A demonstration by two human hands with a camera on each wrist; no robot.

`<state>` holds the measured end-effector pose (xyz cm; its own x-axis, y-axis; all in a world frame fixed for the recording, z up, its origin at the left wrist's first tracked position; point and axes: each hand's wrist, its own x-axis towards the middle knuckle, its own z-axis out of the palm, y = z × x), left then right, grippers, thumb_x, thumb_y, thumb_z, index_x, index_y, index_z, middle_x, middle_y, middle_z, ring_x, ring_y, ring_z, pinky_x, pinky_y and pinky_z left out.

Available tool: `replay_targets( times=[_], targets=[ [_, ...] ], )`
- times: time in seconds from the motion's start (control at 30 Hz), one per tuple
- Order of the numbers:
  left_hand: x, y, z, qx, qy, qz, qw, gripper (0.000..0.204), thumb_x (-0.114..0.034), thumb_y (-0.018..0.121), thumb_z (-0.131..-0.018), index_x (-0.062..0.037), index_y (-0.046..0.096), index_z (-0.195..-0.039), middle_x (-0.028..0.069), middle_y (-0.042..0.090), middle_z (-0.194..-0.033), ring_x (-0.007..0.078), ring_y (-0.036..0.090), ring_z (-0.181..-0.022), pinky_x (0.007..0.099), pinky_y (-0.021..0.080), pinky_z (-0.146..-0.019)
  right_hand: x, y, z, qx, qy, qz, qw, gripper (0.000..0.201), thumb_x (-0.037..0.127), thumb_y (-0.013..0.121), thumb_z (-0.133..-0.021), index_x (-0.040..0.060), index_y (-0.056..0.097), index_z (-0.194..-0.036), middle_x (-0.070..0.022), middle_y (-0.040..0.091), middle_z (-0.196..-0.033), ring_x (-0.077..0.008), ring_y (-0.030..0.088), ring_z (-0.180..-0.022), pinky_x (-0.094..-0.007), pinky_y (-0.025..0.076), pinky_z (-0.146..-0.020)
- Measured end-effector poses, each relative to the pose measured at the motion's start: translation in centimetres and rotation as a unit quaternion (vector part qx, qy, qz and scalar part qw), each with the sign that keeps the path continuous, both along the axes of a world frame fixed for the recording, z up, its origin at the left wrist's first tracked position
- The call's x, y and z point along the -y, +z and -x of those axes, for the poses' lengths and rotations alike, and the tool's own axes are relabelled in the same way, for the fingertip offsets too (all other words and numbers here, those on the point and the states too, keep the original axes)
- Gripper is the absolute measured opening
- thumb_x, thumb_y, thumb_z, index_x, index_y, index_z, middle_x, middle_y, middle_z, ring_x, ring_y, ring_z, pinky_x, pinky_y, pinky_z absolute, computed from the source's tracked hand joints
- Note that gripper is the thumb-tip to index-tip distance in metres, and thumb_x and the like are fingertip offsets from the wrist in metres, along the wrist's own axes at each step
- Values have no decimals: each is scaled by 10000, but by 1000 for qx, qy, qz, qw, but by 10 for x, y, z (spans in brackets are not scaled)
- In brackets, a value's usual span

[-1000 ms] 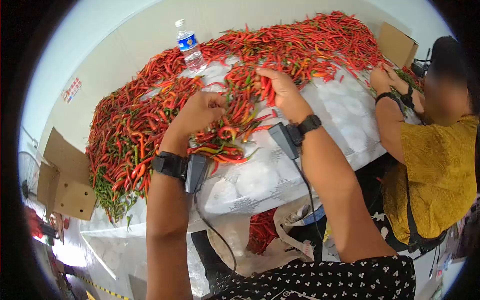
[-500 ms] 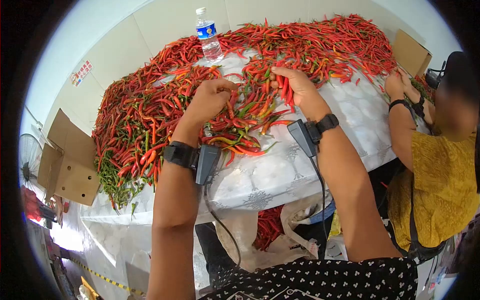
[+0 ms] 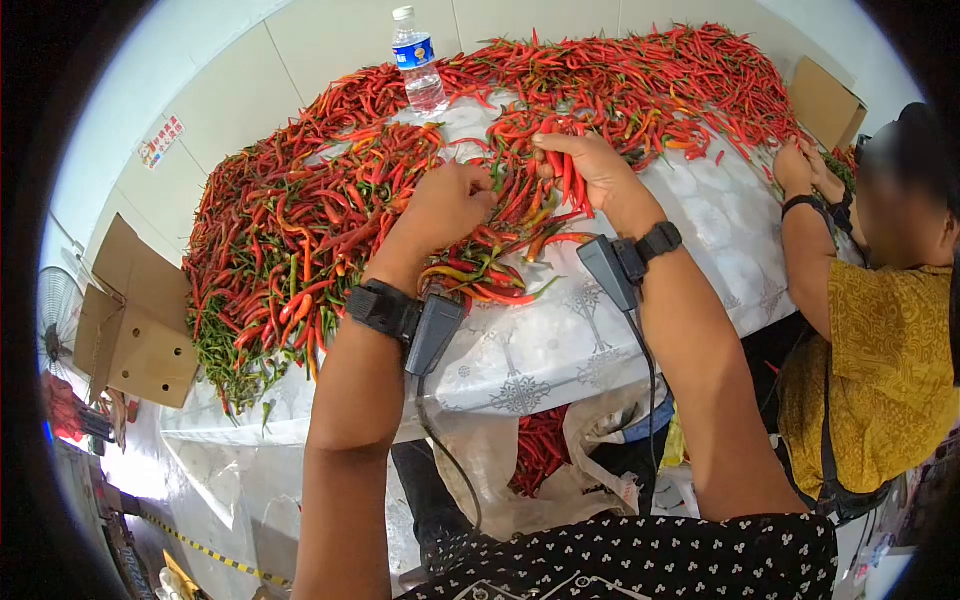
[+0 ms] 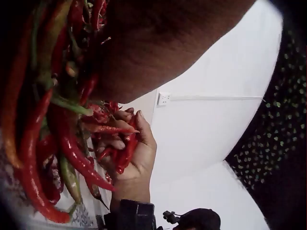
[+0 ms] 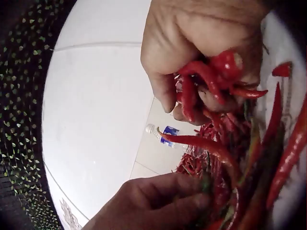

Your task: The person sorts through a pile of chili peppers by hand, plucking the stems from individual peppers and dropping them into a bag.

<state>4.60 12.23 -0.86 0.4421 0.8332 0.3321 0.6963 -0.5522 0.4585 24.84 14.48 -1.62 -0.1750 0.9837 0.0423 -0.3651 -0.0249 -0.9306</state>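
Observation:
My right hand [image 3: 600, 175] holds several red chilli peppers [image 3: 572, 185] in its curled fingers, above the heap. In the right wrist view, red chillies [image 5: 189, 98] stick out between the thumb and fingers of this hand [image 5: 201, 36]. Just left of it, my left hand [image 3: 447, 207] is curled low over the pile; in the right wrist view its thumb and forefinger [image 5: 153, 203] pinch at a green chilli stem [image 5: 206, 186], partly hidden. Loose red, orange and green chillies [image 3: 490, 285] lie below the hands on the white patterned cloth [image 3: 530, 350].
A large chilli heap [image 3: 270, 220] covers the table's left and back. A water bottle [image 3: 418, 65] stands behind my hands. Cardboard boxes [image 3: 150, 350] are at left and back right. At right, a person in a yellow top [image 3: 890, 370] handles chillies. A sack [image 3: 480, 460] lies below the table edge.
My left hand has moved right and slightly down, nearer my right hand. The right hand still holds its chillies in nearly the same place. The head view has shifted since the earliest frame.

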Motion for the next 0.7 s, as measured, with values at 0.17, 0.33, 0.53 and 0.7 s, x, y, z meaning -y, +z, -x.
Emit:
replay_targets(
  times=[0.17,0.33,0.53,0.7],
  targets=[
    [-6,-1,7,103,29,-38,994,175,-192,645,-688,-26,613,-730,133,574,-678,273,566,-666,368,437,-624,4,3,-1,-18,8,-13,1000,145,102,671,-726,33,605,-835,-69,611,-714,-148,565,-549,-268,468,-476],
    [-8,1,7,157,54,-110,980,175,-131,671,-680,4,596,-762,119,568,-754,226,568,-709,318,444,-650,28,19,20,-46,28,-83,995,123,109,647,-729,40,581,-806,-70,592,-660,-145,563,-511,-273,468,-453],
    [-14,0,11,166,48,-68,983,167,-127,644,-723,10,582,-795,99,581,-762,192,569,-681,305,444,-641,182,24,28,89,282,-20,955,152,162,645,-753,62,531,-767,-37,550,-599,-104,514,-474,-250,392,-405],
    [-4,8,7,184,53,-36,981,187,-139,643,-738,24,584,-809,70,587,-733,128,535,-651,271,430,-626,239,-98,20,230,283,186,912,137,133,613,-766,39,559,-849,-43,557,-663,-119,512,-520,-263,408,-445]
  ],
)
